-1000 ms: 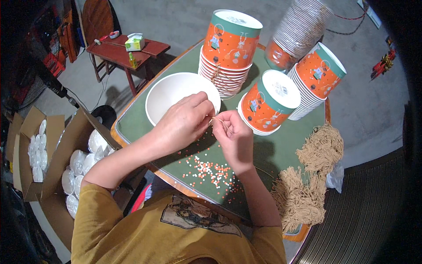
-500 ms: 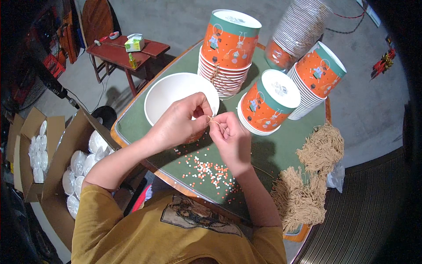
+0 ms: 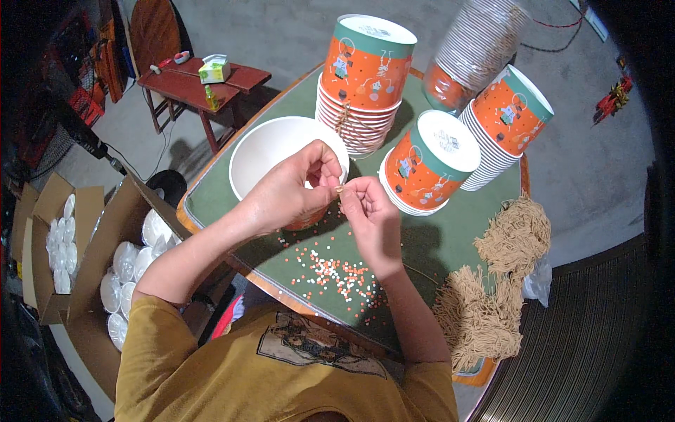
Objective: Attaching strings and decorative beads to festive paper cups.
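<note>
A paper bucket with a white inside (image 3: 264,153) lies tilted on the table, its mouth facing up; a bit of orange outer wall shows under my left hand (image 3: 290,188). That hand is closed beside the bucket's rim, thumb and fingers pinching a thin tan cord (image 3: 339,189). Pinching the same cord from the other side is my right hand (image 3: 373,219), its fingertips almost touching the left ones. The fingers partly cover the cord, so I cannot tell whether it is knotted. Orange and white small discs (image 3: 336,276) lie scattered below my hands.
Stacked orange-and-green paper buckets (image 3: 369,63) stand upside down behind, with more stacks (image 3: 430,165) to the right. Tan cord bundles (image 3: 485,316) cover the table's right edge. Open cartons (image 3: 105,232) with wrapped white lids stand at left. A red bench (image 3: 190,81) is farther back.
My fingertips have shifted slightly at the cord, and the right fingers have turned and curled less. The bucket has moved a little to the left.
</note>
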Tool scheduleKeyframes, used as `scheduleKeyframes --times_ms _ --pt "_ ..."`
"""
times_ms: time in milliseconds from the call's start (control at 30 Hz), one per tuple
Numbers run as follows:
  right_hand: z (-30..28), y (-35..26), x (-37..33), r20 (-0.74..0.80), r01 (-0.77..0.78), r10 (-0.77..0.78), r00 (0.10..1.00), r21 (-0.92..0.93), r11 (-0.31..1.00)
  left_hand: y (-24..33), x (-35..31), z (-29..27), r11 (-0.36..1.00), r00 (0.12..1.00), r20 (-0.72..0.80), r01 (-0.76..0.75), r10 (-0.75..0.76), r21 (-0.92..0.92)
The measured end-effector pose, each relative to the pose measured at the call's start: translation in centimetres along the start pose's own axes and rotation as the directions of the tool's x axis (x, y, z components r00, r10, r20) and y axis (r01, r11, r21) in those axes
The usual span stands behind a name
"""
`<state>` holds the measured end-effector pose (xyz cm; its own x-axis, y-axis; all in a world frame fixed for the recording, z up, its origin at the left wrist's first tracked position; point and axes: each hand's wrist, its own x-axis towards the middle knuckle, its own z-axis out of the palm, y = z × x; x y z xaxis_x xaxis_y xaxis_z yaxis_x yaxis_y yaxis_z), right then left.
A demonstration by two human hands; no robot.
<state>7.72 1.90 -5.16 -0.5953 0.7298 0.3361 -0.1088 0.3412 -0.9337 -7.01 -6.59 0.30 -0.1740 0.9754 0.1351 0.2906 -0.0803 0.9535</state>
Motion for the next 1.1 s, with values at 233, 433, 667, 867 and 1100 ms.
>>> scheduleKeyframes --times_ms 233,433,667,867,1100 --pt "-0.4 -1.3 -0.2 -0.019 0.219 -0.252 0.968 -0.434 0.874 -0.1 -0.1 0.2 1.000 0.999 -0.038 -0.003 0.003 0.018" --pt "-0.4 -1.3 -0.2 0.030 0.326 -0.378 0.925 -0.576 0.750 -0.1 -0.1 0.4 0.997 0.998 -0.055 0.018 -0.014 0.081" --pt "-0.6 -1.8 0.1 0.028 0.255 -0.269 0.963 -0.429 0.866 0.7 -0.4 0.6 0.994 0.999 -0.023 0.026 -0.024 0.102" --pt "-0.2 -1.6 -0.3 -0.002 0.239 -0.274 0.962 -0.485 0.841 0.6 -0.4 0.5 0.992 0.999 -0.031 0.037 -0.033 0.122" --pt "-0.7 -1.2 -0.3 0.121 0.357 -0.362 0.924 -0.610 0.707 0.4 -0.4 0.6 0.982 1.000 -0.014 -0.013 0.015 0.188"
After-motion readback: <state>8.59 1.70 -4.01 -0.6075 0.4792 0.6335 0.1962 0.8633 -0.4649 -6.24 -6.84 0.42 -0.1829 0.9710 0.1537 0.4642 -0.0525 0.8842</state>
